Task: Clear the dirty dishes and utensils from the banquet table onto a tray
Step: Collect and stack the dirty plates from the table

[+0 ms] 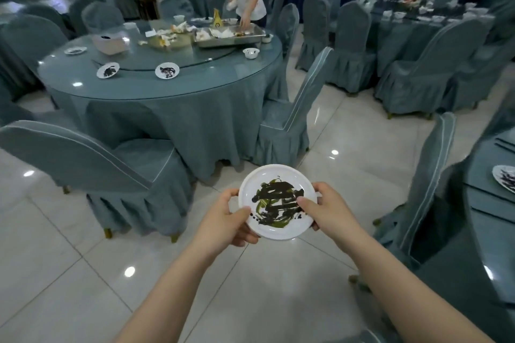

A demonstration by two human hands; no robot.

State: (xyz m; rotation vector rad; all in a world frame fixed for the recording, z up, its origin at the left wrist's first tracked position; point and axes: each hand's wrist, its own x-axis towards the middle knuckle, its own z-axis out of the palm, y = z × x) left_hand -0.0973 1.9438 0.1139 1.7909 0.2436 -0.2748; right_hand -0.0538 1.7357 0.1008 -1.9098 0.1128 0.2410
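both hands, left (232, 218) and right (327, 210), each grip pinching a sauce-smeared white plate (277, 202) above tiled floor (69, 259)

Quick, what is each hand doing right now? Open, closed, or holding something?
Left hand: holds the dirty plate at its left rim.
Right hand: holds the same plate at its right rim, thumb on top.

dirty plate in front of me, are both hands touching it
Touching. The head view shows the left hand gripping the left rim of the dirty plate, and the right hand holding the right rim, thumb on its smeared face.
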